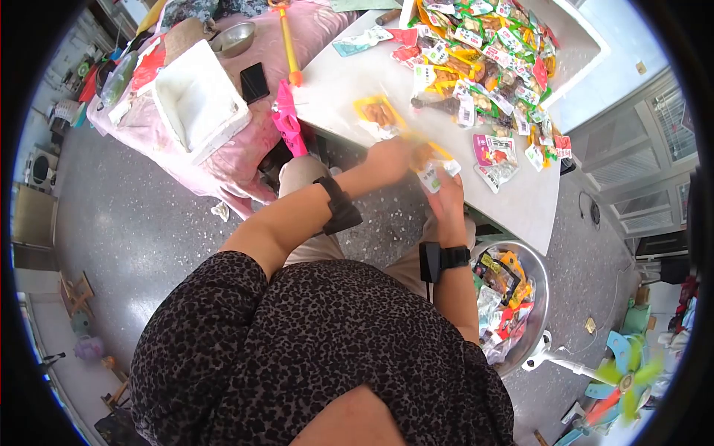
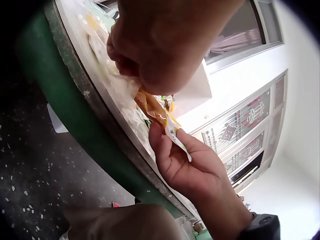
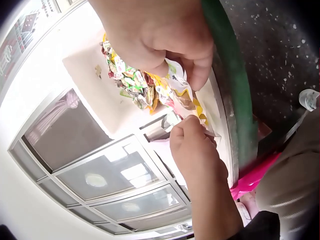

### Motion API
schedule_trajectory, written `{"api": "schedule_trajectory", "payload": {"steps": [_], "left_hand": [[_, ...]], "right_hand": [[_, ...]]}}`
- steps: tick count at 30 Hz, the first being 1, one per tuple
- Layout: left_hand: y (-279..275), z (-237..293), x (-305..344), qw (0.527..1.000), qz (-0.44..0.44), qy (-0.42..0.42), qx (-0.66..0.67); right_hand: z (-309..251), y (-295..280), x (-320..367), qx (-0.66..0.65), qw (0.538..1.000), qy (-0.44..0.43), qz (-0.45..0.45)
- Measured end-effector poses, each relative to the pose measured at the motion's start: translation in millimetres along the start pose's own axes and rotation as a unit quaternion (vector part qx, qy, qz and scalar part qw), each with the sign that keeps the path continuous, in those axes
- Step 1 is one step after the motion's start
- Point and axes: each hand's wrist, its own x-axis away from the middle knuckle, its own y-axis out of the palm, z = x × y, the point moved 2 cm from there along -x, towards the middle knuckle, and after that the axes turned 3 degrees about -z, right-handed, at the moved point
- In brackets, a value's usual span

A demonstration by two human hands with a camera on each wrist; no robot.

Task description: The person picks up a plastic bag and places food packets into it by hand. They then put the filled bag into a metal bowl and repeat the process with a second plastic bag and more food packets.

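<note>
Over the near edge of the white table, both hands hold one yellow-and-white snack packet (image 1: 430, 162) with brownish food inside. My right hand (image 1: 448, 197) pinches its white labelled end between thumb and fingers, as the left wrist view also shows. My left hand (image 1: 390, 160) is curled into a fist at the opposite end, blurred in the head view. From the right wrist, the left hand (image 3: 192, 142) grips the packet's edge with thumb against curled fingers. Another yellow-edged packet (image 1: 379, 113) lies flat just beyond the left hand. A pink-and-white packet (image 1: 496, 160) lies right of the hands.
A heap of colourful packets (image 1: 491, 67) spills from a white foam box (image 1: 584, 56) onto the table (image 1: 327, 100). Below right stands a metal basin (image 1: 541, 286) holding packets, near a small fan (image 1: 626, 381). Left, a pink-covered table bears a foam box (image 1: 197, 97) and a phone (image 1: 254, 82).
</note>
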Motion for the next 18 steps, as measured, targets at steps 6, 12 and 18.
{"api": "schedule_trajectory", "payload": {"steps": [6,12,18], "left_hand": [[0.7,5.4,-2.5,0.999,0.029,0.033,-0.008],[5.8,-6.3,3.3,0.999,0.011,0.022,-0.028],[2.9,-3.7,7.3,0.999,0.03,0.028,0.015]], "right_hand": [[6.2,34.0,-36.1,0.013,0.995,0.061,-0.074],[-7.9,23.8,-54.6,0.425,0.904,0.045,0.018],[5.9,36.3,-60.2,0.323,0.944,0.059,-0.032]]}}
